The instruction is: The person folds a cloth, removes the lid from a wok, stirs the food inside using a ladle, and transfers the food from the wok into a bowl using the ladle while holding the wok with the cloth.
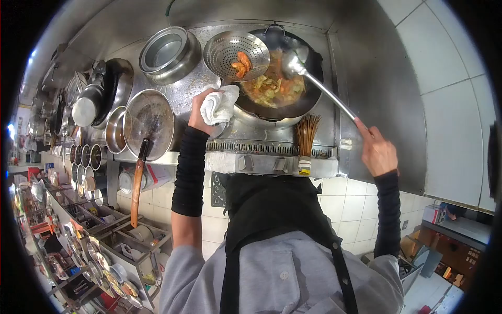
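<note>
My left hand (pixel 200 112) is closed on a folded white cloth (pixel 219 106) at the wok's left edge. Whether a handle lies inside the cloth is hidden. Just above it, a round perforated metal strainer (pixel 219 52) overlaps the wok's upper left; several orange food pieces (pixel 241 65) lie in it. My right hand (pixel 378 150) grips the end of a long metal ladle (pixel 332 95), its bowl over the far side of the wok. In the dark wok (pixel 312 86), cooked vegetables (pixel 274 90) sit in some liquid, with faint steam above.
A bamboo brush (pixel 307 133) stands at the stove's front edge (pixel 222 163). To the left are a lidded steel pot (pixel 192 55), a mesh strainer (pixel 151 118) whose wooden handle (pixel 137 194) juts past the edge, and several pans. A metal wall (pixel 379 78) rises on the right.
</note>
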Available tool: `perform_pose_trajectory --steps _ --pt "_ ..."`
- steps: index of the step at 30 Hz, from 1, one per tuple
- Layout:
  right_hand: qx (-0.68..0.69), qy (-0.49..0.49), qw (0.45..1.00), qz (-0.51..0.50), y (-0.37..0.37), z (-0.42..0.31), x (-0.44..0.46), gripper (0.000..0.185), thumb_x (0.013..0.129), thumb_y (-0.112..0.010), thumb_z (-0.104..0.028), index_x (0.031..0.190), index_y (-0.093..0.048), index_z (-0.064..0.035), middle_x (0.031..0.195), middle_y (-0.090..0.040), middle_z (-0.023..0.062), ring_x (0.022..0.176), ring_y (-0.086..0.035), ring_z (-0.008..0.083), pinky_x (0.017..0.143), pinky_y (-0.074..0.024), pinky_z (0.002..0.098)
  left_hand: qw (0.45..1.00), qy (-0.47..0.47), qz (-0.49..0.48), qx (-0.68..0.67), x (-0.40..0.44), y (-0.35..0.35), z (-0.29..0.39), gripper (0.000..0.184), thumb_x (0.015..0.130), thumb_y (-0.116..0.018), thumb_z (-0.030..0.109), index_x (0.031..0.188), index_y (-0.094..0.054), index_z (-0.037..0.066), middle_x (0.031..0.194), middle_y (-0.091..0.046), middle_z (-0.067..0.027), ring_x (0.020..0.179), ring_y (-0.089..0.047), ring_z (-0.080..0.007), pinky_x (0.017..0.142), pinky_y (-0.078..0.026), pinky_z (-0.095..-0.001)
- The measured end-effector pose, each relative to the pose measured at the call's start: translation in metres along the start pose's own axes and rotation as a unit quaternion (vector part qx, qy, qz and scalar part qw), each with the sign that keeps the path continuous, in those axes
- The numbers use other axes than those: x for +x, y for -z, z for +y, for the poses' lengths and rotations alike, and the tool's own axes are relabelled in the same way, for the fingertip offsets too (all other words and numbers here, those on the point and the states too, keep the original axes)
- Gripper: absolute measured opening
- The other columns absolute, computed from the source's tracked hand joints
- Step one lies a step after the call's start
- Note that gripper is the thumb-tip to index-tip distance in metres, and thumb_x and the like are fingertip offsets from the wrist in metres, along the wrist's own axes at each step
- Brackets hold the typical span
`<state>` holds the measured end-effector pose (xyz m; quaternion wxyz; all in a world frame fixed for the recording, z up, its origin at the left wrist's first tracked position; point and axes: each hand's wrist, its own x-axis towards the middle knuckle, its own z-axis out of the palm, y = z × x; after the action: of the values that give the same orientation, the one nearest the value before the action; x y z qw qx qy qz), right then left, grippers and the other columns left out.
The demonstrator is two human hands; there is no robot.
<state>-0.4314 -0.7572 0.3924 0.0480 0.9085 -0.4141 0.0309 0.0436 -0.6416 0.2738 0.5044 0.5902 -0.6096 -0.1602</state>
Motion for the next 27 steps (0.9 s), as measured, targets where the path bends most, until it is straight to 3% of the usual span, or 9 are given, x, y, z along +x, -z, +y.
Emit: perform_pose_trajectory --steps 3,8,15,16,19,22,24,27 --pt "0.018 -0.027 0.999 0.01 -0.008 0.011 -0.011 0.067 0.087 -0.057 0.001 0.148 -0.057 -0.025 0.097 -0.065 0.0106 0.073 -0.068 0.036 0.063 -0.0574 0.0479 0.999 0.037 -0.027 0.003 -0.005 0.006 0.012 0.05 0.065 -0.087 0.007 0.111 -0.069 0.0 0.096 -0.072 -0.0085 0.09 -0.069 -0.0141 0.083 -0.054 -0.0307" --pt "0.094 -0.023 0.993 0.062 -0.023 -0.002 -0.008 0.065 0.09 -0.056 -0.001 0.15 -0.056 -0.0255 0.097 -0.064 0.0107 0.071 -0.067 0.0363 0.062 -0.0569 0.0477 0.998 0.048 -0.027 0.03 -0.006 0.012 0.036 0.047 0.067 -0.084 0.007 0.111 -0.069 0.0 0.094 -0.072 -0.0086 0.091 -0.068 -0.0136 0.084 -0.054 -0.0302" --pt "-0.001 0.087 0.996 0.031 -0.009 -0.004 0.049 0.073 0.087 -0.059 0.002 0.154 -0.05 -0.0241 0.097 -0.063 0.0111 0.069 -0.067 0.0345 0.063 -0.0562 0.0457 0.995 0.09 -0.037 -0.017 0.004 -0.002 0.04 0.039 0.073 -0.077 0.004 0.111 -0.069 0.0 0.094 -0.071 -0.0068 0.09 -0.067 -0.012 0.083 -0.053 -0.0287" --pt "-0.019 0.094 0.995 0.014 -0.002 0.001 0.052 0.076 0.086 -0.06 0.001 0.156 -0.047 -0.0249 0.099 -0.063 0.0114 0.069 -0.067 0.0351 0.064 -0.0569 0.0463 0.989 0.133 -0.012 -0.07 0.005 -0.005 0.041 0.042 0.072 -0.084 0.005 0.11 -0.069 -0.001 0.093 -0.074 -0.01 0.087 -0.071 -0.0152 0.079 -0.056 -0.0305" --pt "-0.068 0.083 0.994 -0.014 0.038 0.024 0.042 0.074 0.086 -0.061 0.0 0.155 -0.048 -0.0247 0.097 -0.064 0.0122 0.069 -0.067 0.0361 0.065 -0.0569 0.0474 0.997 0.038 -0.017 0.064 0.002 -0.005 0.035 0.042 0.071 -0.083 0.006 0.11 -0.069 -0.001 0.092 -0.074 -0.0121 0.085 -0.072 -0.019 0.079 -0.056 -0.0323" --pt "-0.084 0.044 0.995 -0.044 0.051 0.051 0.027 0.071 0.087 -0.062 0.0 0.153 -0.051 -0.0237 0.095 -0.064 0.0141 0.073 -0.068 0.0375 0.068 -0.0572 0.0483 0.998 0.056 0.025 0.003 -0.01 -0.007 0.034 0.046 0.066 -0.084 0.007 0.109 -0.069 -0.001 0.093 -0.073 -0.0134 0.085 -0.073 -0.022 0.078 -0.055 -0.033" --pt "-0.036 0.037 0.999 -0.012 0.038 0.056 0.016 0.067 0.088 -0.062 -0.001 0.151 -0.055 -0.021 0.099 -0.068 0.0145 0.074 -0.069 0.0374 0.067 -0.0578 0.0474 0.998 0.055 -0.006 0.033 -0.014 0.0 0.029 0.056 0.064 -0.084 0.004 0.116 -0.065 -0.001 0.097 -0.073 -0.0135 0.083 -0.072 -0.0225 0.078 -0.056 -0.0361" --pt "0.075 0.033 0.996 0.048 0.006 0.052 0.015 0.062 0.088 -0.063 0.001 0.148 -0.059 -0.0181 0.103 -0.072 0.0168 0.075 -0.071 0.0343 0.067 -0.0577 0.046 1.0 0.01 0.026 -0.014 -0.026 0.003 0.005 0.054 0.075 -0.078 0.002 0.126 -0.06 -0.001 0.097 -0.071 -0.0167 0.083 -0.071 -0.0257 0.077 -0.057 -0.0384"
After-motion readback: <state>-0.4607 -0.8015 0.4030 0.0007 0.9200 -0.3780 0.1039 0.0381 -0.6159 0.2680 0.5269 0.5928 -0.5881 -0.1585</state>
